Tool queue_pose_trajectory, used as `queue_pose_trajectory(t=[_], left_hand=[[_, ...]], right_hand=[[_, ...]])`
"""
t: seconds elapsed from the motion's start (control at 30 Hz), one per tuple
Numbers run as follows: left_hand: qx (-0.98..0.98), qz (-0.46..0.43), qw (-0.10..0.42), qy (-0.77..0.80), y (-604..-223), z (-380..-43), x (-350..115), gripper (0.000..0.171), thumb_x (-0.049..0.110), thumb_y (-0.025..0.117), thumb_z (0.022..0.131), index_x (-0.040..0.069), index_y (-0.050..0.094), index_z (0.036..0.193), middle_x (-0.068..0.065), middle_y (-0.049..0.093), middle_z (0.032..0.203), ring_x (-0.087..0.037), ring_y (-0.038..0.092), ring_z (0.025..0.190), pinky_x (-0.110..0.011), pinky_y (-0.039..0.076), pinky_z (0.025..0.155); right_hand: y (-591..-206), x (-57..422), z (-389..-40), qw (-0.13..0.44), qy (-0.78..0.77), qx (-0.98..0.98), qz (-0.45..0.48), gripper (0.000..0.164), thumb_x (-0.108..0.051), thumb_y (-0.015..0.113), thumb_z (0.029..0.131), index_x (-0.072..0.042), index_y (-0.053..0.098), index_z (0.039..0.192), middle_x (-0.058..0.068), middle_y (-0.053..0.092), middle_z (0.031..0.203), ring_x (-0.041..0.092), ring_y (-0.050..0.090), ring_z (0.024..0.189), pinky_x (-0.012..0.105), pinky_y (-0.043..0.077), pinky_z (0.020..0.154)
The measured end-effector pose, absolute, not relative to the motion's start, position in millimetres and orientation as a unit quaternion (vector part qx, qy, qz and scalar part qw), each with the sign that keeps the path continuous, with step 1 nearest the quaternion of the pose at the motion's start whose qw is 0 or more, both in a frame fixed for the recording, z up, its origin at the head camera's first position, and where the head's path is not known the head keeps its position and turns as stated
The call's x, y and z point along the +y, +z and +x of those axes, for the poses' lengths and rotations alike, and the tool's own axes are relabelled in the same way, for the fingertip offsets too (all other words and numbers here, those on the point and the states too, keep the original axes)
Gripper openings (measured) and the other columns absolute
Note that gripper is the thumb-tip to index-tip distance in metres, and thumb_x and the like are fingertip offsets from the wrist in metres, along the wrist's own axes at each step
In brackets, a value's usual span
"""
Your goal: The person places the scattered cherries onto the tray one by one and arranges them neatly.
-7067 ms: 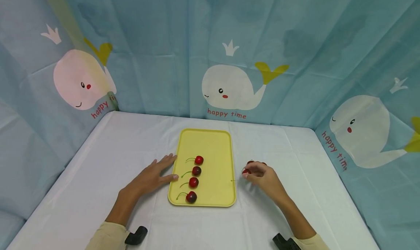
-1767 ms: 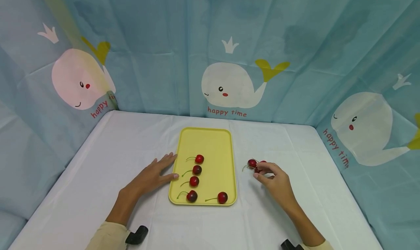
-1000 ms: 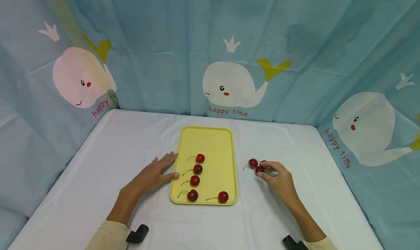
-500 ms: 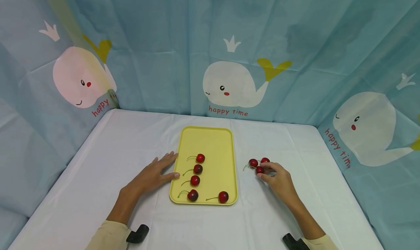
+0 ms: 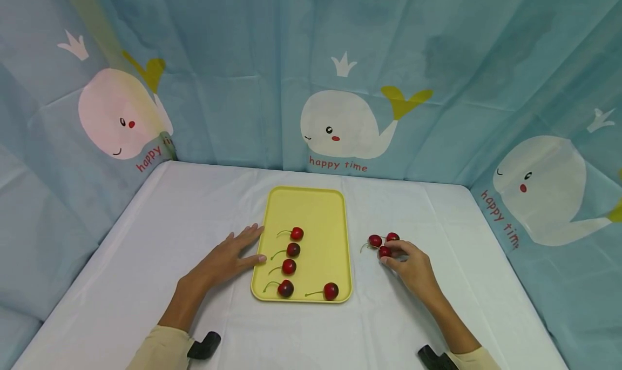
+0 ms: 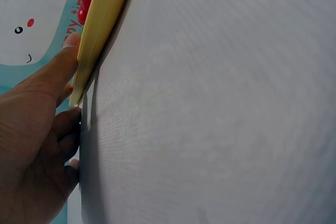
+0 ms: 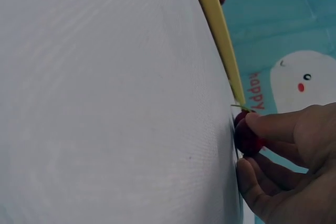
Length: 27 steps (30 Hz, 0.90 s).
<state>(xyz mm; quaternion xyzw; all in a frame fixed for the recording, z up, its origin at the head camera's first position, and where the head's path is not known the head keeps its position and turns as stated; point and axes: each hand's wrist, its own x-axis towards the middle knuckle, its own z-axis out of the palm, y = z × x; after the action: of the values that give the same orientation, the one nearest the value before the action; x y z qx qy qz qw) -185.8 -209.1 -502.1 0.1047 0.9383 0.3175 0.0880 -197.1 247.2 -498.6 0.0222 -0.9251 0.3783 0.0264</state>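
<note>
My left hand (image 5: 221, 259) lies at the left side of a yellow tray (image 5: 316, 213), fingers extended, thumb resting on the rim. In the left wrist view that thumb (image 6: 68, 51) touches the tray's edge. On the tray a column of several red cherries with green stems, among them a dark one (image 5: 293, 250), runs down the left half. Another cherry (image 5: 331, 291) sits alone in the lower right corner. Right of the tray, my right hand (image 5: 410, 264) pinches a cherry (image 5: 384, 251) between thumb and fingers, low at the table. Two more cherries, one left (image 5: 374, 241) and one behind (image 5: 392, 236), lie close by.
A white cloth (image 5: 233, 197) covers the table. Blue curtains (image 5: 233, 116) printed with whales hang around its back and sides. Black wrist mounts, left (image 5: 204, 346) and right (image 5: 437, 357), sit at the sleeves.
Seven seconds ago the lower right corner of the tray held no cherry; one lies there now. The right hand has returned to the loose cherries and barely moves lately. The left hand stays put.
</note>
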Motion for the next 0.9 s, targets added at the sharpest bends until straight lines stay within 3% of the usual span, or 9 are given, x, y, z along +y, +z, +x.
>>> queue_pose_trajectory(t=[0.33,0.9], left_hand=[[0.938,0.105,0.091,0.316,-501.9,-184.6,-210.2,0.087,0.057,0.072,0.096,0.019,0.038,0.166,-0.013,0.03,0.173,-0.037,0.022,0.162,-0.062,0.012,0.132],[0.939,0.105,0.091,0.314,-503.5,-186.5,-209.4,0.087,0.058,0.071,0.097,0.02,0.037,0.167,-0.012,0.03,0.174,-0.036,0.022,0.163,-0.062,0.011,0.132]], right_hand=[[-500.9,244.5,-193.5,0.037,0.389,-0.92,0.028,0.037,-0.013,0.087,0.089,-0.009,0.076,0.124,0.011,0.075,0.111,0.025,0.066,0.1,0.017,0.052,0.07],[-493.4,233.9,-185.8,0.022,0.412,-0.91,0.033,0.036,-0.015,0.085,0.091,-0.012,0.075,0.126,0.011,0.074,0.12,0.026,0.07,0.104,0.018,0.059,0.076]])
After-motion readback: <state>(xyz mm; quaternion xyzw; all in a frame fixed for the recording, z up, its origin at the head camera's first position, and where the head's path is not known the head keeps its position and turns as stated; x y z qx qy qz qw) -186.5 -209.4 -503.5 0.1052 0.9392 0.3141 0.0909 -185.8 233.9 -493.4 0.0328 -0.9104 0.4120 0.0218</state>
